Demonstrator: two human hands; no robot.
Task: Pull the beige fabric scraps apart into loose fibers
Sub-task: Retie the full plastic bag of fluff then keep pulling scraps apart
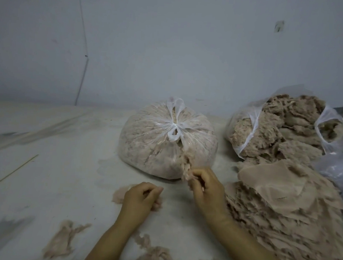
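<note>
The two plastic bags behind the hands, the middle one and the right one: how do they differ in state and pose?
The middle bag is tied shut with a knot on top; the right bag is open, handles loose. The middle bag sits round and compact, while the right bag slumps and its beige material spills toward the fabric scraps. Both are clear plastic, filled with beige fibrous material, and rest on the same pale surface.

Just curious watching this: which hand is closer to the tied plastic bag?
The right hand, just in front of the tied plastic bag. The left hand sits lower, further from it.
</note>
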